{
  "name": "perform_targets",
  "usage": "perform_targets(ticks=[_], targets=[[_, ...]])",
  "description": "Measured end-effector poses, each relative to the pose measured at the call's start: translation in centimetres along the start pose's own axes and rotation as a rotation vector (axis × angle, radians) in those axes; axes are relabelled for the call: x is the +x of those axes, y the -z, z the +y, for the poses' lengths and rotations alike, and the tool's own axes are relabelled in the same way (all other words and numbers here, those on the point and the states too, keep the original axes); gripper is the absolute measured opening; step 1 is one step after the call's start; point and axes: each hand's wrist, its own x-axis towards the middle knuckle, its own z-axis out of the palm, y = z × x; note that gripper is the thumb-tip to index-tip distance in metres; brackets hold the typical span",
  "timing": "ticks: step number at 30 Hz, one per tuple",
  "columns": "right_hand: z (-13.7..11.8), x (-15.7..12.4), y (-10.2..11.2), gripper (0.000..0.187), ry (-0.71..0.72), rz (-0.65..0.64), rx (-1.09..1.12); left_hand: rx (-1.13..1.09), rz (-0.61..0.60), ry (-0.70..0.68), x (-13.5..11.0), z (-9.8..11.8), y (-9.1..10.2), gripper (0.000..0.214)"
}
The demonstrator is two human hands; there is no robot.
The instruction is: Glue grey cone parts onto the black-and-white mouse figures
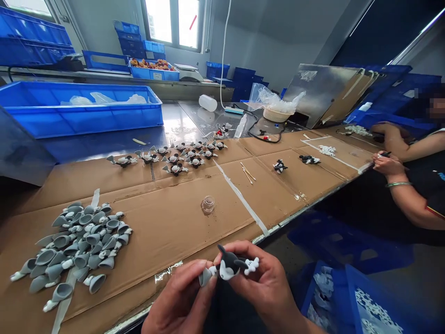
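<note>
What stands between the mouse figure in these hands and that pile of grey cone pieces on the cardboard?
The person's left hand, holding the mouse figure's grey cone end; beyond it, only cardboard. The small glass jar sits farther up, off that line.

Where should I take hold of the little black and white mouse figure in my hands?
Probably by the rounded black-and-white body, pinching it from both sides, coming from above. It is the thickest part, so it should sit steadily between the fingers, while the grey cone and the white glove-shaped hand stick out as narrower ends.
</note>
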Motion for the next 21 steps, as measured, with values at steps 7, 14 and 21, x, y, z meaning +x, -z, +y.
perform_targets(ticks=[7, 14, 21], targets=[[-0.4, 0.5, -0.5, 0.036, -0.222, -0.026, 0.263, -0.162, 0.096, 0.414, 0.5, 0.9, -0.5, 0.042], [-1.3, 0.6, -0.7, 0.026, -0.222, -0.037, 0.299, -0.123, -0.077, 0.326, 1.3, -0.4, 1.4, 0.029], [-1.2, 0.3, -0.8, 0.025, -0.202, -0.028, 0.298, -0.124, -0.092, 0.262, 1.4, -0.5, 1.6, 0.026]])
